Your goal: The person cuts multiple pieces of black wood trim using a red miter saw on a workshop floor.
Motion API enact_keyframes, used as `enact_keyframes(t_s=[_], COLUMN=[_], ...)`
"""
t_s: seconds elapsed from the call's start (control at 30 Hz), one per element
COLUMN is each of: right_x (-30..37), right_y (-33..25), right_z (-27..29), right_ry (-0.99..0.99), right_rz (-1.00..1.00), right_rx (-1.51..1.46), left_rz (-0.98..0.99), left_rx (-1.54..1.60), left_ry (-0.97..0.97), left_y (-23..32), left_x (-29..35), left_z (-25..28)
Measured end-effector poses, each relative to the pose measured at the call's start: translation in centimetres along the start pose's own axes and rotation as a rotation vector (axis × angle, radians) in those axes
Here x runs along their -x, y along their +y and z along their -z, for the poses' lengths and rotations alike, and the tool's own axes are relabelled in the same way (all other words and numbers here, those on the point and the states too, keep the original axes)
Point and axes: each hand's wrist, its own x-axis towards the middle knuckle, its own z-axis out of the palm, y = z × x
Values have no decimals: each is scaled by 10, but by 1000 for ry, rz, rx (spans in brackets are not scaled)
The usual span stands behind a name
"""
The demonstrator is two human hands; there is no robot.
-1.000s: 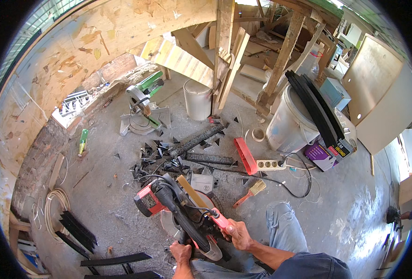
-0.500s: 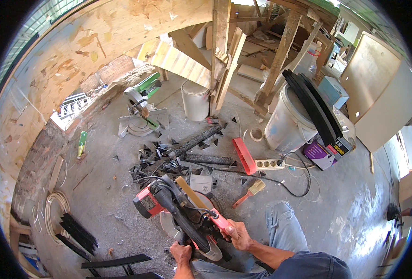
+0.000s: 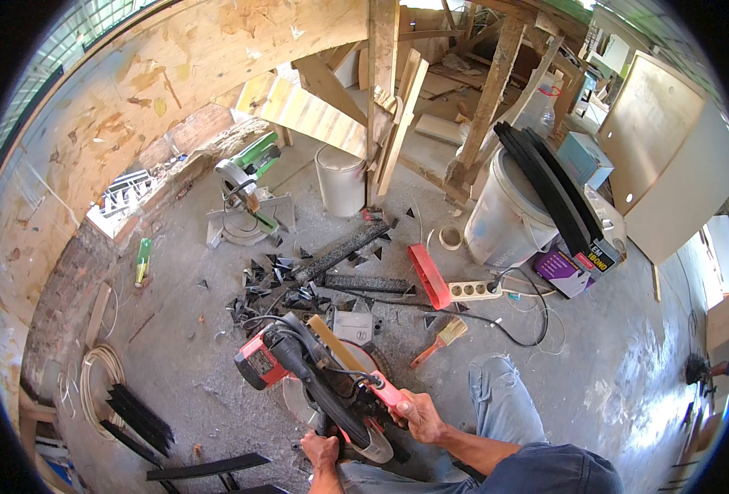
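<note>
A red and black mitre saw (image 3: 331,407) stands on the floor between my legs. My right hand (image 3: 422,418) is wrapped round its red handle (image 3: 387,390). On the saw's left side, low by the round blade guard (image 3: 376,445), my left hand (image 3: 321,449) is closed in a fist round a dark piece whose kind I cannot make out. The cutting point is hidden behind the saw's body. Beyond the saw lies a heap of small black offcuts (image 3: 274,278), with longer black strips (image 3: 344,251) among them.
A second, green mitre saw (image 3: 247,193) stands farther back. To the right are a power strip (image 3: 473,291), a paintbrush (image 3: 440,340), a red scoop-like piece (image 3: 428,277) and a large bucket (image 3: 504,216) bearing black strips. More black strips (image 3: 208,468) lie at lower left.
The whole view has shifted very slightly. Both hands and the saw keep the same places and grip.
</note>
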Motion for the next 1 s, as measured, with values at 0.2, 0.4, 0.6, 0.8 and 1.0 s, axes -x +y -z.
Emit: enact_keyframes(t_s=[0.2, 0.4, 0.6, 0.8, 1.0], right_x=[1, 2, 4, 5, 8], right_y=[-2, 7, 9, 7, 12], right_z=[1, -1, 1, 1, 4], right_ry=[-5, -8, -5, -25, -23], right_rz=[-5, -4, 11, 26, 22], right_rx=[49, -16, -15, -20, -42], left_rz=[-7, -29, -5, 6, -11], left_rx=[11, -20, 27, -6, -3], left_ry=[-5, 23, 20, -10, -11], left_y=[-2, -8, 5, -12, -15], left_x=[0, -3, 3, -6, -8], left_z=[-1, -5, 4, -5, -11])
